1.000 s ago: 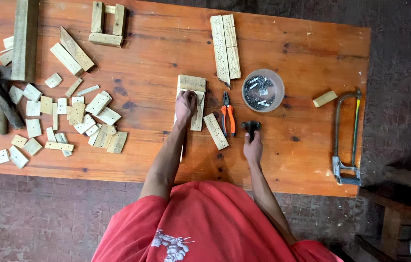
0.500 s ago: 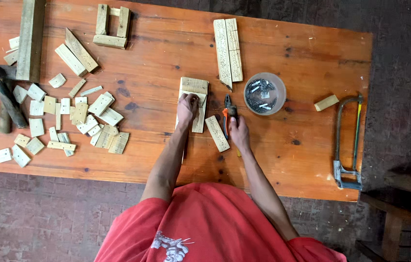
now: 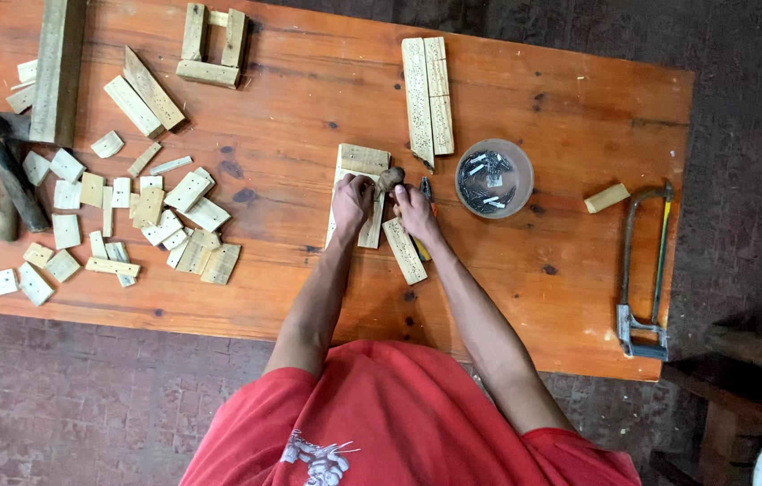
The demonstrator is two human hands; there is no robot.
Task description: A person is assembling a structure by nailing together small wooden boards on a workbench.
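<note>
We are looking down at an orange-brown table [image 3: 309, 81] where our left hand [image 3: 351, 198] is pressing on a pale wood piece [image 3: 361, 171], an L-shaped assembly of a short board across the top and a narrow strip running down toward us; its grain is light and unpainted. Our left grip is resting flat on the strip with fingers curled over it. Our right hand [image 3: 415, 209] is sitting just beside it, and its grip is closing around a small hammer [image 3: 392, 178] whose dark head is showing at the piece's right edge. A loose strip [image 3: 404, 250] is lying under our right wrist, with pliers [image 3: 425, 191] partly hidden beside the hand; we cannot tell whether they are touching. A round clear bowl [image 3: 493, 178] of nails is standing near to the right. Two long boards [image 3: 428, 97] are lying above it. Many small offcuts [image 3: 129, 211] are lying scattered at the left, near a large mallet [image 3: 4, 171]. A hacksaw [image 3: 644, 261] is lying at the far right edge, with a small block [image 3: 607, 197] beside it.
</note>
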